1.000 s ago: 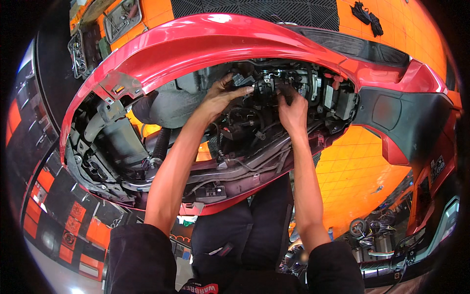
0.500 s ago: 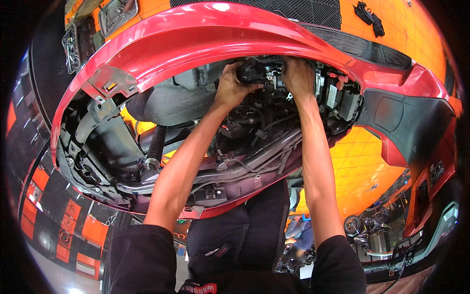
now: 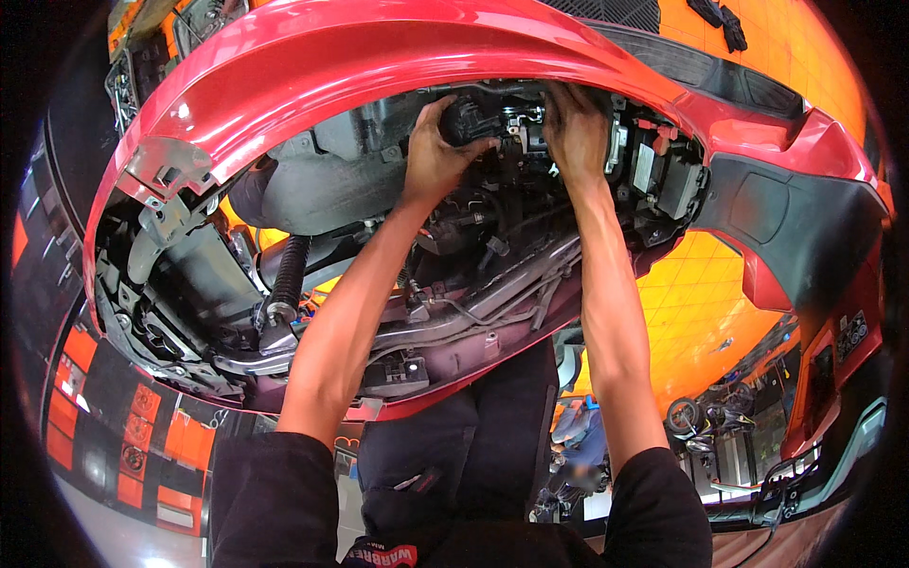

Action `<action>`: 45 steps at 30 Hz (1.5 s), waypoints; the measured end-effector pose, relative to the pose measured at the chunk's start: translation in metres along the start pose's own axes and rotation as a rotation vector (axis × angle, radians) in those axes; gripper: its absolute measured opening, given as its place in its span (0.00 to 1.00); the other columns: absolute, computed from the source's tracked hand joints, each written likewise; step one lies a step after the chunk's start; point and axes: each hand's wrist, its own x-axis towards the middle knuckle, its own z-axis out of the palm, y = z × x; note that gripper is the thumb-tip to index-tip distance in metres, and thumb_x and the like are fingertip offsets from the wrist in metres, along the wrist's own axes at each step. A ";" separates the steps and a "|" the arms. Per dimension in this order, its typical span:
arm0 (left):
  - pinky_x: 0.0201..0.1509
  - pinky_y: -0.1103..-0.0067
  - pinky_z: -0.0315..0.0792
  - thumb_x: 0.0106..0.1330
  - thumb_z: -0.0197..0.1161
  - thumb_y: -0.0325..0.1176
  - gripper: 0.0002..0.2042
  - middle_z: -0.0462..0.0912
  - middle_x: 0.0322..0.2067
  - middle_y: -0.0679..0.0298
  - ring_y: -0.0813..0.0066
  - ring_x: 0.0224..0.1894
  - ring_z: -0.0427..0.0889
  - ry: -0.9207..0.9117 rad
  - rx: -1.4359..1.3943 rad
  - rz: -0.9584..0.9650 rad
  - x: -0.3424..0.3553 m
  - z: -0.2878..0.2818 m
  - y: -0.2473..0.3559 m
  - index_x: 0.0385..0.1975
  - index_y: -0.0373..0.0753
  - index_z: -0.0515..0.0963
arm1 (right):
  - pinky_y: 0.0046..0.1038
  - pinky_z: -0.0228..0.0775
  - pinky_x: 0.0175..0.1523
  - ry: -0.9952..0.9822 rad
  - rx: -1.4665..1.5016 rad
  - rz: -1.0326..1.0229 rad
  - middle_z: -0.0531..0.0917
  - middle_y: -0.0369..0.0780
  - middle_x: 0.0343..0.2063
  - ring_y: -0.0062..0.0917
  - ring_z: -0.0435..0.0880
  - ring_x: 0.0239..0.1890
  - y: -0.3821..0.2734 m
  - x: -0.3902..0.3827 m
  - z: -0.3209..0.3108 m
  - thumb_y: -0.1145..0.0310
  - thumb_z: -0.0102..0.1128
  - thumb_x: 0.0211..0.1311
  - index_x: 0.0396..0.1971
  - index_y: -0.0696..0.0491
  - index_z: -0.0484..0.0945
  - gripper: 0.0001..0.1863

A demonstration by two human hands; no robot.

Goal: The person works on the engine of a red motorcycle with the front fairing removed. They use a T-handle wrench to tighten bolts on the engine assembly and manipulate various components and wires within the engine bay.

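Observation:
Inside the open bodywork of a red scooter (image 3: 454,36), both my hands reach into the engine bay. My left hand (image 3: 434,156) is curled round a black rounded part (image 3: 466,118), thumb on its near side and fingers at the far side. Just to the right is a silver metal fitting (image 3: 533,134) that adjoins the black part. My right hand (image 3: 578,137) is closed over the right of that fitting; its fingertips are hidden behind it. Below my hands lie dark hoses and engine parts (image 3: 473,213).
A black frame tube (image 3: 445,327) with cables runs along the near side. A spring shock absorber (image 3: 289,275) stands at the left, beside a large grey rounded housing (image 3: 327,194). At right sits a battery (image 3: 677,185). Black gloves (image 3: 724,24) lie on the orange floor.
The view has shifted slightly, so the scooter's far edge sits higher in the picture. Both hands stay at the same parts, with small changes in the fingers' pose.

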 end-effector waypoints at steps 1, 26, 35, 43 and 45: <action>0.65 0.68 0.75 0.47 0.87 0.45 0.43 0.81 0.56 0.50 0.60 0.59 0.82 -0.009 0.014 -0.004 0.007 0.001 -0.001 0.61 0.29 0.75 | 0.45 0.82 0.51 -0.017 0.000 0.020 0.85 0.45 0.53 0.47 0.87 0.47 0.000 0.000 0.001 0.77 0.62 0.60 0.57 0.46 0.83 0.24; 0.61 0.73 0.77 0.51 0.86 0.48 0.42 0.85 0.53 0.50 0.66 0.54 0.84 -0.346 -0.140 -0.158 0.032 -0.002 -0.003 0.60 0.25 0.77 | 0.44 0.57 0.77 -0.729 -0.107 0.083 0.72 0.52 0.69 0.47 0.67 0.73 0.005 0.012 -0.024 0.53 0.69 0.61 0.67 0.52 0.75 0.35; 0.60 0.71 0.77 0.49 0.86 0.50 0.46 0.84 0.52 0.46 0.61 0.53 0.85 -0.234 -0.039 -0.082 0.028 0.005 -0.017 0.62 0.23 0.75 | 0.45 0.60 0.75 -0.646 -0.104 0.092 0.80 0.49 0.63 0.47 0.72 0.69 0.009 0.012 -0.009 0.49 0.66 0.62 0.63 0.51 0.80 0.32; 0.54 0.74 0.77 0.55 0.82 0.51 0.37 0.89 0.44 0.55 0.71 0.45 0.85 -0.402 -0.012 -0.198 0.037 -0.002 -0.008 0.58 0.30 0.80 | 0.51 0.62 0.73 -0.576 -0.090 0.283 0.81 0.54 0.60 0.55 0.72 0.67 -0.004 0.012 -0.007 0.49 0.62 0.62 0.59 0.51 0.82 0.30; 0.49 0.72 0.77 0.54 0.83 0.51 0.34 0.90 0.38 0.55 0.71 0.40 0.85 -0.416 -0.014 -0.162 0.043 -0.004 -0.010 0.55 0.33 0.83 | 0.52 0.61 0.74 -0.599 -0.076 0.284 0.81 0.54 0.61 0.55 0.71 0.68 -0.003 0.016 -0.006 0.50 0.62 0.62 0.59 0.50 0.82 0.29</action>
